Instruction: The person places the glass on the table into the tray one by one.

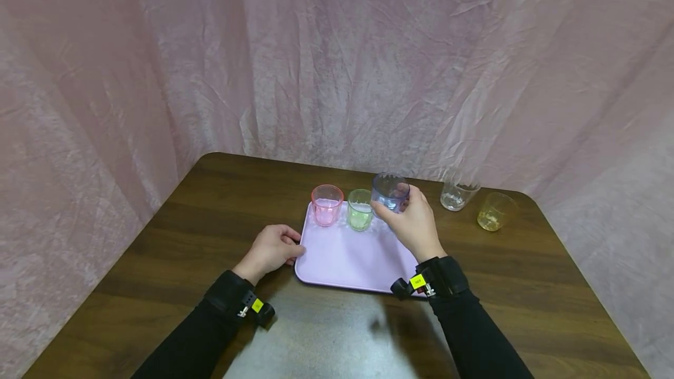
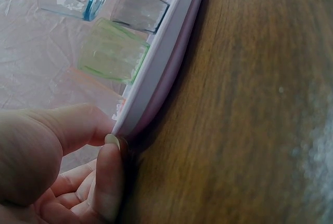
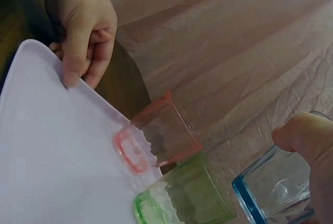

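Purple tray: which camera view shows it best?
The head view: most of the purple tray shows, though the right hand partly covers it. The left wrist view shows mainly its edge; the right wrist view, a cropped part with one corner.

the tray's near half is bare, reachable from the front between the wrists. at its far side, the pink cup and green cup leave only a slim gap; the right hand and blue cup block the right of it. the left hand blocks the left rim. further right, the clear cup and yellow cup stand apart.
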